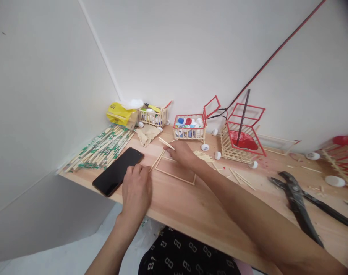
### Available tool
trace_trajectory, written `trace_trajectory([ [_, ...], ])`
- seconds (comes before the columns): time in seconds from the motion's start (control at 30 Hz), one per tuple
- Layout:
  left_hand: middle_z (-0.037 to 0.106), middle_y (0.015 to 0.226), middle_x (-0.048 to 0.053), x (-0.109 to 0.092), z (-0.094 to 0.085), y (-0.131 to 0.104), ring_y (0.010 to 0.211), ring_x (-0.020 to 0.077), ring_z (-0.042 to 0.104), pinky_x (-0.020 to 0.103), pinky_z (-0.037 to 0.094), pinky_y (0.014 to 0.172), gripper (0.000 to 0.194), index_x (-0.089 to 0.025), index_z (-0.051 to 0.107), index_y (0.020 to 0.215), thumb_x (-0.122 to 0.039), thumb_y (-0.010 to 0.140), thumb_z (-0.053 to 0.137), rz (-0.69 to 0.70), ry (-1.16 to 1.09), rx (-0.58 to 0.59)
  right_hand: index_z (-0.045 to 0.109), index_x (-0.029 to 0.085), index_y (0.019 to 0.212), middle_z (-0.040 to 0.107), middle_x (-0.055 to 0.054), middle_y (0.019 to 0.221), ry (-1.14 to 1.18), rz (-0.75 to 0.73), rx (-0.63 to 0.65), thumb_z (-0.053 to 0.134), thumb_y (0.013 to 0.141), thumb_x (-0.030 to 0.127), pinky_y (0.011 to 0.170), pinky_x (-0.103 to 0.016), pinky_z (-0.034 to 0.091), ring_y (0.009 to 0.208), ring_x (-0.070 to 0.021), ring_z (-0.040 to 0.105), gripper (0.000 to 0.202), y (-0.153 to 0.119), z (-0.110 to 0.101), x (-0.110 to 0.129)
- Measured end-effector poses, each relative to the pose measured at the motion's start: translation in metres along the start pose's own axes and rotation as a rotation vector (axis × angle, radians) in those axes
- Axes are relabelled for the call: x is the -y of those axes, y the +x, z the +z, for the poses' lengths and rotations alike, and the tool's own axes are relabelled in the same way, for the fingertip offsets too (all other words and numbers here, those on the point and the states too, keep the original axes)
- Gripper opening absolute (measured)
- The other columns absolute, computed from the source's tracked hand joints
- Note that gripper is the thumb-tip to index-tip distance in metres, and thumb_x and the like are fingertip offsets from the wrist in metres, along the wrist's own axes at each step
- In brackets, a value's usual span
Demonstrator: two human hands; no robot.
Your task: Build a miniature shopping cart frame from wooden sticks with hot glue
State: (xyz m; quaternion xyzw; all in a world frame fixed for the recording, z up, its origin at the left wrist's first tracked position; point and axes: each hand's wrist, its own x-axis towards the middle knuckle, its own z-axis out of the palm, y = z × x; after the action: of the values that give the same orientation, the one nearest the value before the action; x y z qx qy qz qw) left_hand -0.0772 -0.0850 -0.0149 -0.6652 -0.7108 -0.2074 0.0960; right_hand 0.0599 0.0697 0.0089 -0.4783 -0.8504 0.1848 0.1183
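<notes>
My right hand point(182, 152) is closed around a pair of light wooden chopsticks point(166, 143), whose ends stick out to the left. My left hand point(137, 187), fingers curled, rests at the table's front and pinches the near end of a thin wooden stick point(156, 160) that slants towards the right hand. Under and beside the right hand lies a flat rectangular frame of sticks point(175, 177); part of it is hidden by the hand and forearm. A black phone point(118, 172) lies just left of my left hand.
Wrapped chopsticks point(102, 149) are heaped at the left by a yellow bag point(120, 114). Small stick-built carts point(189, 128) with bottle-cap wheels line the wall; one basket point(239, 141) holds red paint and a brush. Large pliers point(295, 194) lie at the right among stick scraps.
</notes>
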Motion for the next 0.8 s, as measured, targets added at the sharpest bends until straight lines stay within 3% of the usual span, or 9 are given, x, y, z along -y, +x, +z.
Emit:
trace_trajectory([
  [0.23, 0.06, 0.088, 0.009, -0.003, 0.0, 0.006, 0.087, 0.0263, 0.05, 0.038, 0.041, 0.078, 0.022, -0.018, 0.064, 0.093, -0.024, 0.092, 0.043, -0.004, -0.084, -0.039, 0.073, 0.019, 0.1, 0.072, -0.008, 0.096, 0.002, 0.018, -0.004, 0.047, 0.094, 0.032, 0.075, -0.023, 0.04, 0.088, -0.0186, 0.063, 0.029, -0.003, -0.001, 0.003],
  [0.57, 0.059, 0.081, 0.008, -0.006, 0.004, 0.012, 0.082, 0.0253, 0.049, 0.038, 0.039, 0.076, 0.014, -0.018, 0.061, 0.082, -0.019, 0.087, 0.048, -0.072, -0.194, -0.056, 0.07, 0.021, 0.109, 0.07, -0.008, 0.106, 0.018, -0.001, -0.008, 0.049, 0.093, 0.028, 0.085, -0.024, 0.039, 0.1, -0.0192, 0.061, 0.028, -0.002, 0.004, -0.003],
  [0.8, 0.059, 0.079, 0.008, -0.008, 0.005, 0.012, 0.079, 0.025, 0.048, 0.037, 0.039, 0.073, 0.013, -0.018, 0.06, 0.08, -0.019, 0.086, 0.049, -0.093, -0.209, -0.052, 0.072, 0.018, 0.104, 0.071, -0.01, 0.1, 0.031, 0.021, -0.015, 0.048, 0.093, 0.035, 0.078, -0.025, 0.04, 0.093, -0.0206, 0.062, 0.031, -0.004, 0.003, -0.002],
])
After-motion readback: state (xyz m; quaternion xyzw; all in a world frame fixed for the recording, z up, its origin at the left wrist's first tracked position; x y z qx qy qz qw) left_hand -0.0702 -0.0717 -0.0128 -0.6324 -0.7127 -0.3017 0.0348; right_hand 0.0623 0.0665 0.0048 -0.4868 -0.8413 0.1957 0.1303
